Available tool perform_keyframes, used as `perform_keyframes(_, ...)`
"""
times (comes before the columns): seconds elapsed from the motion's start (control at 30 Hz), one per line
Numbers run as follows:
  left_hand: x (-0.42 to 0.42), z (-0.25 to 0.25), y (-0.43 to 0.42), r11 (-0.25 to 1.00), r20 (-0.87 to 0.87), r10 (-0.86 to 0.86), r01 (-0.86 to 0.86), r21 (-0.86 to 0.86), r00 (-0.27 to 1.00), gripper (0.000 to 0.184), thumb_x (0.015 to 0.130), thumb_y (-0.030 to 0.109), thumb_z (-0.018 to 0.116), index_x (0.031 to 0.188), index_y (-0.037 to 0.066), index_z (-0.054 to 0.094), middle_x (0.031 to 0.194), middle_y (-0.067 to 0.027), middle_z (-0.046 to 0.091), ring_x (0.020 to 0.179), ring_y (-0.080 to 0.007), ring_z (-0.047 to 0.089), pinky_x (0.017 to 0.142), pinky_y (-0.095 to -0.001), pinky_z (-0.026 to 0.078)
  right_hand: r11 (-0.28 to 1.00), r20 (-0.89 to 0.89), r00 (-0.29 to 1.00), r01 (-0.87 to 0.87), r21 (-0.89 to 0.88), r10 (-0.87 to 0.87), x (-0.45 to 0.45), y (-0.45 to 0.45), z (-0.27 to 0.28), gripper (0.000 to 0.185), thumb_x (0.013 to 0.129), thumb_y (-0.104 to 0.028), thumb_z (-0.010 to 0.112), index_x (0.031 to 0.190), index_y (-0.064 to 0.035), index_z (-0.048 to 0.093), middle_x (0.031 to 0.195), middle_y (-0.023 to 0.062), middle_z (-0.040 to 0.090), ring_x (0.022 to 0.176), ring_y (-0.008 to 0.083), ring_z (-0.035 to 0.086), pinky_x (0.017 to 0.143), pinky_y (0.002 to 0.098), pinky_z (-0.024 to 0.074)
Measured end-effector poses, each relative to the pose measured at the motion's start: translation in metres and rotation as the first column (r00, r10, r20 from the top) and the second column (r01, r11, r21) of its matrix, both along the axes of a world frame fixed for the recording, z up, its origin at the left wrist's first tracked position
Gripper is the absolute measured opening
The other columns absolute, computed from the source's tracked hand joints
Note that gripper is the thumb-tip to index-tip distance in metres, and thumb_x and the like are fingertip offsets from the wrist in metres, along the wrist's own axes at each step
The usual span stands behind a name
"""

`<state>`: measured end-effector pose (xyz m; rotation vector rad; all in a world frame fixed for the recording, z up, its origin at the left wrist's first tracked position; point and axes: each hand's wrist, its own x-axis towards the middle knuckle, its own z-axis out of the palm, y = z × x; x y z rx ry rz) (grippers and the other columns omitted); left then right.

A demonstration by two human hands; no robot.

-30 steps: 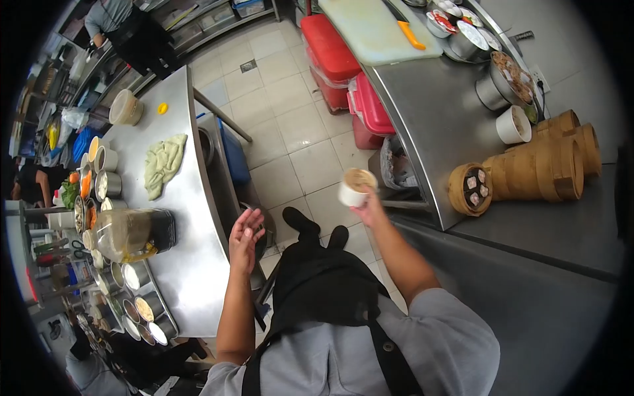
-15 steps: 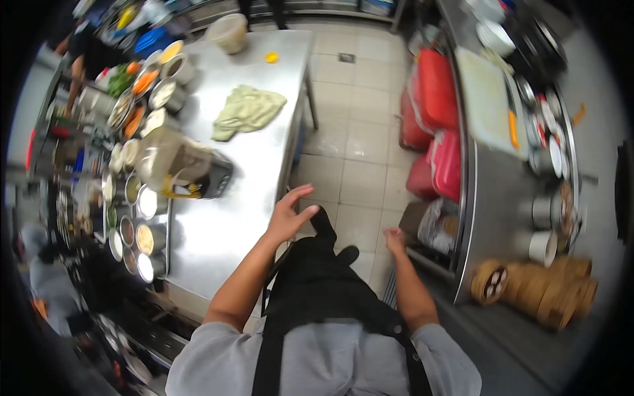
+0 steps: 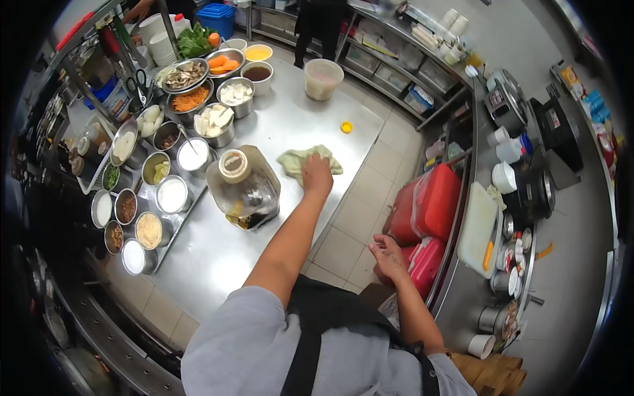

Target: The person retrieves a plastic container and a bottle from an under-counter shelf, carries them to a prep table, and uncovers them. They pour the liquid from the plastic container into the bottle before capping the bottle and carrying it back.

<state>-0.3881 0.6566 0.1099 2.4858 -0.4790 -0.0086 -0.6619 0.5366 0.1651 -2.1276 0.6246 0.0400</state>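
Note:
My left hand reaches over the steel table with its fingers closed on a crumpled pale green cloth. Left of the cloth stands a large clear plastic jug, its mouth uncapped and some dark liquid low inside. A yellow cap lies on the table beyond the cloth. Over the gap between table and counter hangs my right hand, holding nothing, its fingers loosely bent and apart. It is nearest to the red containers.
Bowls and pots of chopped ingredients crowd the table's left side. A plastic tub sits at its far end. Red lidded containers stand under the right counter, which bears a cutting board and an orange-handled knife. Another person stands beyond.
My left hand has moved forward from the table's edge and taken hold of the cloth. My right hand has also come forward. The view has turned, showing more of the far shelves.

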Motion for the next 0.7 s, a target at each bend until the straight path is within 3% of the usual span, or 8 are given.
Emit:
perform_keyframes(0.1, -0.011, -0.01, 0.005, 1.0, 0.172, -0.019, 0.019, -0.001, 0.985, 0.013, 0.082, 0.009, 0.05, 0.091, 0.007, 0.06, 0.095, -0.0118, 0.053, 0.096, -0.0282, 0.05, 0.084, -0.0413, 0.041, 0.994, 0.02, 0.997, -0.073, -0.08, 0.075, 0.025, -0.002, 0.009, 0.039, 0.084, -0.025, 0.065, 0.113, 0.0005, 0.056, 0.106, 0.0164, 0.059, 0.091, 0.0233, 0.061, 0.077, 0.0337, 0.0495)
perform_keyframes(0.2, -0.022, -0.007, 0.013, 0.999, 0.206, -0.005, 0.013, -0.039, 0.979, 0.013, 0.081, 0.008, 0.05, 0.089, 0.007, 0.059, 0.093, -0.0114, 0.054, 0.096, -0.0279, 0.051, 0.084, -0.0416, 0.04, 0.976, 0.031, 0.981, -0.185, -0.117, 0.19, 0.057, -0.011, 0.003, 0.041, 0.083, -0.025, 0.065, 0.113, 0.0007, 0.056, 0.104, 0.017, 0.06, 0.09, 0.0238, 0.061, 0.077, 0.0335, 0.0496)
perform_keyframes(0.33, -0.032, -0.005, 0.024, 0.997, 0.177, 0.005, 0.008, -0.075, 0.984, 0.019, 0.075, 0.01, 0.06, 0.094, 0.008, 0.057, 0.098, -0.0103, 0.052, 0.099, -0.0294, 0.047, 0.085, -0.0452, 0.035, 0.955, 0.023, 0.963, -0.263, -0.134, 0.268, 0.135, -0.031, 0.007, 0.05, 0.081, -0.025, 0.067, 0.121, -0.0013, 0.05, 0.108, 0.0182, 0.058, 0.092, 0.025, 0.061, 0.079, 0.0332, 0.049)
perform_keyframes(0.37, -0.035, 0.005, 0.03, 0.999, 0.039, -0.033, 0.034, -0.031, 0.999, 0.029, 0.075, 0.014, 0.063, 0.103, 0.009, 0.057, 0.105, -0.0132, 0.053, 0.108, -0.0302, 0.046, 0.094, -0.0468, 0.032, 0.953, 0.046, 0.959, -0.273, -0.13, 0.281, 0.156, -0.035, 0.007, 0.053, 0.08, -0.025, 0.067, 0.124, -0.0023, 0.047, 0.11, 0.0187, 0.057, 0.092, 0.0253, 0.06, 0.08, 0.0332, 0.0488)
perform_keyframes(0.47, -0.054, 0.025, 0.038, 0.992, 0.111, 0.039, -0.025, -0.124, 0.993, 0.037, 0.075, 0.019, 0.067, 0.11, 0.009, 0.058, 0.113, -0.016, 0.054, 0.119, -0.0287, 0.042, 0.101, -0.0496, 0.028, 0.929, 0.145, 0.946, -0.24, -0.281, 0.289, 0.22, -0.042, 0.017, 0.066, 0.078, -0.022, 0.068, 0.134, -0.0076, 0.036, 0.122, 0.0206, 0.049, 0.098, 0.0294, 0.059, 0.084, 0.0367, 0.0482)
perform_keyframes(0.53, -0.068, 0.054, 0.042, 0.998, 0.055, -0.012, 0.016, -0.066, 0.998, 0.051, 0.073, 0.023, 0.072, 0.119, 0.01, 0.055, 0.121, -0.0198, 0.051, 0.124, -0.0312, 0.04, 0.103, -0.0486, 0.029, 0.878, 0.11, 0.943, -0.243, -0.412, 0.313, 0.268, -0.065, -0.004, 0.078, 0.076, -0.019, 0.068, 0.141, -0.013, 0.024, 0.132, 0.0217, 0.038, 0.104, 0.0359, 0.056, 0.089, 0.0426, 0.0465)
perform_keyframes(0.6, -0.072, 0.081, 0.055, 0.898, 0.105, -0.25, 0.271, -0.347, 0.962, 0.048, 0.075, 0.021, 0.072, 0.118, 0.009, 0.055, 0.12, -0.0197, 0.053, 0.12, -0.0335, 0.045, 0.098, -0.0443, 0.038, 0.844, 0.073, 0.949, -0.235, -0.482, 0.306, 0.304, -0.071, -0.001, 0.082, 0.075, -0.019, 0.068, 0.142, -0.014, 0.021, 0.133, 0.0219, 0.036, 0.107, 0.0387, 0.054, 0.09, 0.0446, 0.0459)
perform_keyframes(0.7, -0.103, 0.178, 0.079, 0.805, 0.181, -0.282, 0.335, -0.49, 0.942, 0.032, 0.077, 0.014, 0.07, 0.107, 0.005, 0.059, 0.105, -0.0185, 0.06, 0.098, -0.0333, 0.058, 0.084, -0.0363, 0.047, 0.832, -0.036, 0.956, -0.27, -0.485, 0.29, 0.336, -0.079, -0.006, 0.089, 0.074, -0.022, 0.07, 0.145, -0.0136, 0.016, 0.131, 0.022, 0.036, 0.109, 0.0396, 0.051, 0.09, 0.0441, 0.0462)
